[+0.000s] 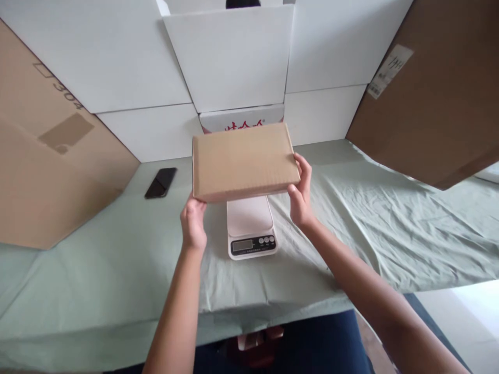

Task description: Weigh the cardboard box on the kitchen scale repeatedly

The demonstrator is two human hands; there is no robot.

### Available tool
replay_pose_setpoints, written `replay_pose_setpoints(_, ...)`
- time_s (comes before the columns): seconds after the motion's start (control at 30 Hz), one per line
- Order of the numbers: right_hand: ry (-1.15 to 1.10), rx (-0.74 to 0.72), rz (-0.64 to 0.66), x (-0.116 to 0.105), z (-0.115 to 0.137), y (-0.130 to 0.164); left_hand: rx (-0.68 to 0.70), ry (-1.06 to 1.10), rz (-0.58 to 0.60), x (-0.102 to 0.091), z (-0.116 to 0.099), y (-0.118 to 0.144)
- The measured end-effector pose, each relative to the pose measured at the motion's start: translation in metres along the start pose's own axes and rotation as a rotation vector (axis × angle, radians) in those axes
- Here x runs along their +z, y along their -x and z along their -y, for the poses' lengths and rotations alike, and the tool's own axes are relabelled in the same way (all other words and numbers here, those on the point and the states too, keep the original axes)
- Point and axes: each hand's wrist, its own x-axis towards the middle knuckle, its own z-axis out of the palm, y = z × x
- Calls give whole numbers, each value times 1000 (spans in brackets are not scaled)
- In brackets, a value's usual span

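The brown cardboard box (245, 163) is held up, its long axis running left to right: the left hand (194, 224) has its fingers tucked under the near left corner, the right hand (302, 195) clasps the right end, so neither is nearer. It appears to hang above the white scale (249, 218) on the counter (128, 270), though the gap is hard to judge. The box looks closed, contents hidden; a red-lettered carton (216, 123) stands behind.
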Motion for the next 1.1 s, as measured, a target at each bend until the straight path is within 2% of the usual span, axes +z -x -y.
replay_pose_setpoints(0.07, 2, 22, 0, 10, -17, -19, -27, 9, 9, 7, 16, -29)
replay_pose_setpoints(0.13, 5, 65, 3, 19, -42, -28, -81, 4, -22, 11, 38, -47)
replay_pose_setpoints(0.27, 27, 146, -20, 30, -89, -20, -153, -13, -40, 8, 76, -53)
replay_pose_setpoints(0.37, 0, 171, -18, 34, -104, -11, -176, -13, -57, 4, 90, -51)
replay_pose_setpoints(0.47, -26, 188, -2, 36, -107, -11, -200, -19, -78, 4, 95, -53)
replay_pose_setpoints(0.63, -44, 217, 46, 32, -119, -15, -214, -51, -50, -1, 94, -58)
replay_pose_setpoints(0.77, -22, 235, -95, 10, -136, -17, -208, -68, -111, -18, 87, -66)
replay_pose_setpoints(0.83, -1, 271, -126, 0, -142, -18, -201, -65, -139, -26, 85, -70)
replay_pose_setpoints(0.93, -43, 333, -76, -3, -141, -16, -204, -65, -128, -29, 87, -72)
replay_pose_setpoints(1.1, -115, 321, 127, 14, -119, -12, -306, -69, -73, -14, 92, -64)
